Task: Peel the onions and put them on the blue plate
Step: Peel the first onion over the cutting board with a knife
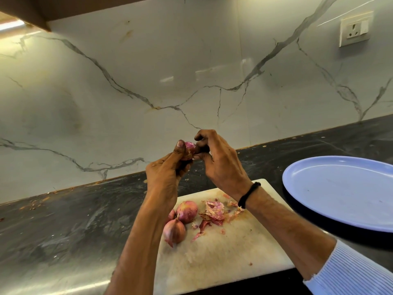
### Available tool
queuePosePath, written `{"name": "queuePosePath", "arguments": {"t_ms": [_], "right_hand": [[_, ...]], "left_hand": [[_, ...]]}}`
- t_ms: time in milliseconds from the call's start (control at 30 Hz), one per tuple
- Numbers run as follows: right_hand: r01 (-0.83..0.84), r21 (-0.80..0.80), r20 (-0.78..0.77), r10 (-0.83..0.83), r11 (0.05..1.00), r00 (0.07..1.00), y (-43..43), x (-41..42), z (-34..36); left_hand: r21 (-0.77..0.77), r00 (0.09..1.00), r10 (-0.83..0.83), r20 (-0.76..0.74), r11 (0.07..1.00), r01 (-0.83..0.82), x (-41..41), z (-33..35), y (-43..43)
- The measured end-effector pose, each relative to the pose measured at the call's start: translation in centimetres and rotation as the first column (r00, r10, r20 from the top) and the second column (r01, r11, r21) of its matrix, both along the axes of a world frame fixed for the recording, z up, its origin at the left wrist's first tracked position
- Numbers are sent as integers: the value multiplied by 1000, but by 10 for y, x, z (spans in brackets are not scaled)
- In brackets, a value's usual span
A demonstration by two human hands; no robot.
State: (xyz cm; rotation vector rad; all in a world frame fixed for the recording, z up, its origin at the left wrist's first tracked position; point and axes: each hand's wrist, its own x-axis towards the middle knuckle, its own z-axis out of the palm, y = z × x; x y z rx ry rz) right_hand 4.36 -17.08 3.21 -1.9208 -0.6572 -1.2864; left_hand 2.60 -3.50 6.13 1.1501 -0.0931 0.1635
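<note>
Onion [188, 150] held over desk [74, 220].
Left hand [168, 173] curls round it, right hand [219, 160] pinches its side; frayed end points near.

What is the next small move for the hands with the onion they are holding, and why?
Probably the right hand should pull away the skin it pinches and drop it among the peels on the cutting board. The left hand grips the onion, which shows dry skin, so it seems not ready for the blue plate.
</note>
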Motion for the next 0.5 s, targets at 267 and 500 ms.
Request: {"name": "queuePosePath", "arguments": {"t_ms": [267, 500], "right_hand": [[-28, 118, 53, 22, 993, 998, 1, 1, 4], [-16, 140, 41, 11, 990, 999, 1, -1, 5]], "left_hand": [[-118, 998, -51, -40, 992, 46, 5, 0, 1], [-127, 993, -117, -3, 985, 115, 5, -1, 3]]}}
